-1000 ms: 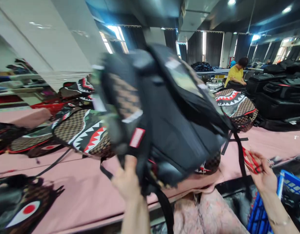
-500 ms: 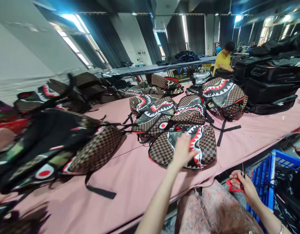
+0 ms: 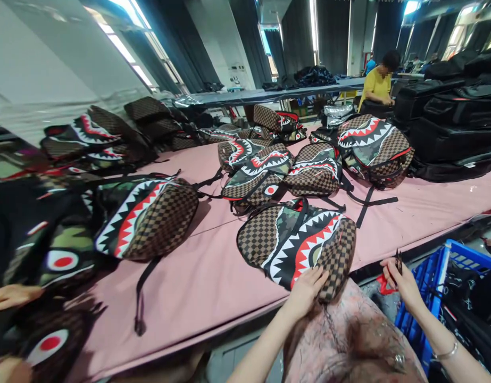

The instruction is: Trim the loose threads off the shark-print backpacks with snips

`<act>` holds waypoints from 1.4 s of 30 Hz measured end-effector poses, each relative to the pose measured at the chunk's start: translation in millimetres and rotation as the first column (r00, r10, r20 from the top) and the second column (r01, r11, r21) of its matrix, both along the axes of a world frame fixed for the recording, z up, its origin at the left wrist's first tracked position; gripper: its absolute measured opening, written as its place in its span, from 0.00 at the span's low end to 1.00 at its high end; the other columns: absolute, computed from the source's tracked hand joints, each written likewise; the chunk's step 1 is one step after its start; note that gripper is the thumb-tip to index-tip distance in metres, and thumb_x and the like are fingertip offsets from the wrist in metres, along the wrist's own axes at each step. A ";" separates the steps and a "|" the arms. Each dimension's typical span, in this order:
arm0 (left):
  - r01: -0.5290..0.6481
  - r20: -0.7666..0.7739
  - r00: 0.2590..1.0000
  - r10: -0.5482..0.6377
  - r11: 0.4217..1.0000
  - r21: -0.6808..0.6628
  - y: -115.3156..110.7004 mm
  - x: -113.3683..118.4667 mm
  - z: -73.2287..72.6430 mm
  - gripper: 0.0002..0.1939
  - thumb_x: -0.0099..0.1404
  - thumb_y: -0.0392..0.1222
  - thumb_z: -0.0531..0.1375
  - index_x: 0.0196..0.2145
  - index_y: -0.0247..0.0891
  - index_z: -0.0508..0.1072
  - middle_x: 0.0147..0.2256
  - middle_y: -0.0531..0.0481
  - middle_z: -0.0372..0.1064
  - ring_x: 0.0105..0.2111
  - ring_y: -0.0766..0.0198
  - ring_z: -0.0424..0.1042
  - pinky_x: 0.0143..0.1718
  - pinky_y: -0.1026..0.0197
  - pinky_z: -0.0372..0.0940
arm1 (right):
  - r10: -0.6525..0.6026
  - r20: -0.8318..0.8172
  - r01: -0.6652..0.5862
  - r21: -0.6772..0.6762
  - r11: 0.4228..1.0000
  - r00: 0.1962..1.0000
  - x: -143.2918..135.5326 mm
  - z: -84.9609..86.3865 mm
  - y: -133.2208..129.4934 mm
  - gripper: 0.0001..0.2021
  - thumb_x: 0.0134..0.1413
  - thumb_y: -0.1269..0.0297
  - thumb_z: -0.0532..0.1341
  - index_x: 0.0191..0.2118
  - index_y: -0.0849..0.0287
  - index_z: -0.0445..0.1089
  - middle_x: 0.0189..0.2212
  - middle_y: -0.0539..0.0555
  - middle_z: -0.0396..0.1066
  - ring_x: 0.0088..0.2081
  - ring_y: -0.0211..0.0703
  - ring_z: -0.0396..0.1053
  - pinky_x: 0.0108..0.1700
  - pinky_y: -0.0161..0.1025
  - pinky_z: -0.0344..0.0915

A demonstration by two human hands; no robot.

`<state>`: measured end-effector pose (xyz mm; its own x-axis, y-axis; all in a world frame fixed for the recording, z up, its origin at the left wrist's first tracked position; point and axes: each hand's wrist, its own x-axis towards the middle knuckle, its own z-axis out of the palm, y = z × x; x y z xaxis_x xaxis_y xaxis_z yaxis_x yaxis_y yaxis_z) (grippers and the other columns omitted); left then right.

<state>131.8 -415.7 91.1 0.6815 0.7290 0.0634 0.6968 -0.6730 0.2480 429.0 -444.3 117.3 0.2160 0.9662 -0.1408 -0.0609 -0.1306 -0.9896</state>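
A brown checkered backpack [image 3: 253, 234] with a red and white shark mouth lies on the pink table [image 3: 213, 287], its lower corner at the table's front edge. My left hand [image 3: 307, 292] rests on that corner, fingers spread and flat on the fabric. To the right, beyond the table edge, my right hand [image 3: 399, 279] is closed around small dark snips [image 3: 398, 260] pointing upward. A bit of red material [image 3: 384, 285] shows beside its fingers. Behind the backpack lie several similar shark backpacks [image 3: 261, 173], with straps trailing over the table.
Another person's hands [image 3: 14, 297] touch bags at the left edge. A checkered backpack [image 3: 165, 218] lies nearby. Black bags [image 3: 448, 138] are stacked at the right behind a blue crate [image 3: 442, 276] of dark items. A person in yellow [image 3: 376, 88] works farther back.
The near backpack has turned and shifted toward the front edge. My left hand has moved down to its lower corner. At the left, a checkered backpack has shifted, and another person's hands show more clearly.
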 end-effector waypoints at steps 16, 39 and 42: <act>-0.630 0.066 0.703 0.708 0.664 -0.403 30.0 -94.7 47.2 0.12 0.61 0.40 0.52 0.37 0.40 0.74 0.36 0.50 0.74 0.37 0.64 0.72 0.40 0.65 0.63 | 0.336 0.608 -0.445 0.032 0.895 0.719 -171.6 -4.7 119.4 0.10 0.49 0.56 0.55 0.36 0.56 0.64 0.28 0.48 0.69 0.30 0.40 0.67 0.33 0.35 0.60; -0.858 0.032 0.483 0.875 0.481 -0.179 126.7 -116.6 -30.5 0.12 0.63 0.38 0.47 0.36 0.35 0.69 0.40 0.39 0.68 0.39 0.56 0.69 0.38 0.58 0.61 | 0.410 0.799 -0.569 -0.105 0.816 0.439 -268.4 -56.2 150.7 0.12 0.57 0.59 0.52 0.44 0.57 0.64 0.32 0.55 0.72 0.35 0.46 0.69 0.36 0.37 0.58; -0.860 0.078 0.458 0.886 0.463 -0.216 127.9 -116.2 -30.8 0.11 0.62 0.37 0.48 0.34 0.35 0.70 0.39 0.39 0.68 0.38 0.54 0.69 0.37 0.57 0.61 | 0.411 0.784 -0.565 -0.094 0.820 0.466 -271.3 -56.8 151.5 0.11 0.56 0.60 0.53 0.41 0.57 0.65 0.32 0.55 0.72 0.35 0.46 0.69 0.36 0.37 0.58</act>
